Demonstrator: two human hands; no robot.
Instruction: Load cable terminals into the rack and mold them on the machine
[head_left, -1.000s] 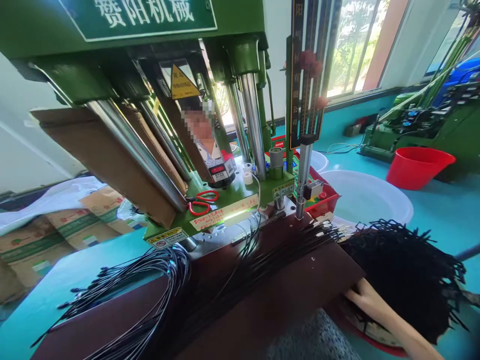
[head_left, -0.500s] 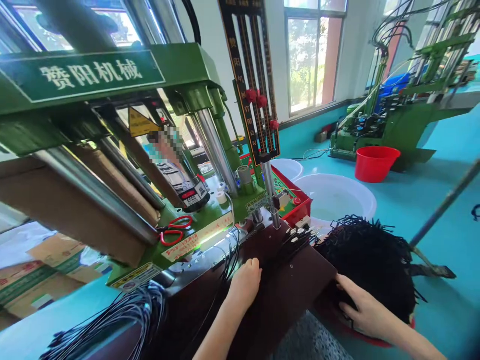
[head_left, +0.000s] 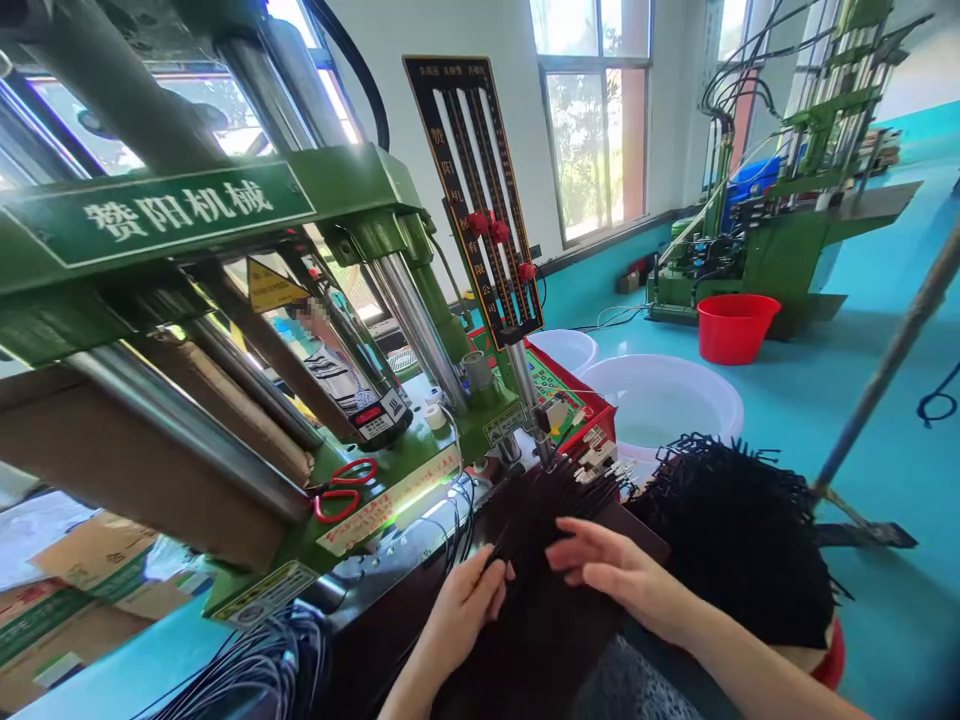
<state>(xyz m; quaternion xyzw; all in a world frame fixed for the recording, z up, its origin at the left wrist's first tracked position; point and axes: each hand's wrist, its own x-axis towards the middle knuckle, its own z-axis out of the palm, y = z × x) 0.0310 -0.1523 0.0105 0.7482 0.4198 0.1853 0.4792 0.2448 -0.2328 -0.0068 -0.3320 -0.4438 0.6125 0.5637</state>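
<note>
My left hand point(head_left: 466, 608) is closed over the dark brown worktable, its fingers curled round thin black cables point(head_left: 529, 510); how many they hold is hidden. The cables run away from it toward pale connector ends point(head_left: 600, 462) at the table's far right corner. Just to the right, my right hand point(head_left: 611, 568) hovers over the table with fingers stretched out and thumb apart, holding nothing. Another looped bundle of black cables point(head_left: 262, 655) hangs at the lower left.
A green press point(head_left: 360, 180) stands ahead, with red-handled scissors point(head_left: 345, 490) on its bed. A heap of black cable pieces point(head_left: 750, 540) is at the right. White tubs point(head_left: 667, 400) and a red bucket point(head_left: 739, 328) stand on the floor. Someone is partly visible behind the press.
My right hand has come left from the table's right edge by the black heap to beside my left hand. My left hand has shifted slightly down and left. The view has tilted up.
</note>
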